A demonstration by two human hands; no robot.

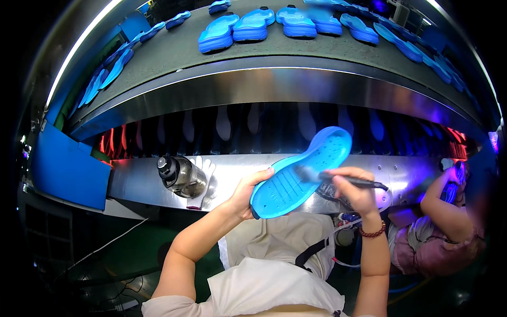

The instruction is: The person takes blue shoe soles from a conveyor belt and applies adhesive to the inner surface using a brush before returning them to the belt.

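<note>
A bright blue shoe sole [282, 193] is tilted above the metal ledge, its grooved and dotted inner face turned toward me. My left hand [247, 191] is closed on its near left edge, thumb on the rim. In my right hand [358, 191], which wears a beaded bracelet, is a brush [372, 184] with a dark handle. The brush's bristles are blurred and lie over the middle of the sole; whether they touch it I cannot tell. Below the right hand, a dark patterned item on the ledge is partly covered.
A dark translucent bottle [182, 178] stands on the metal ledge [140, 182], beside a white glove [203, 193]. Several blue soles [252, 26] lie on the grey conveyor belt [169, 53] beyond. At the right, another person [446, 211] holds a blue item.
</note>
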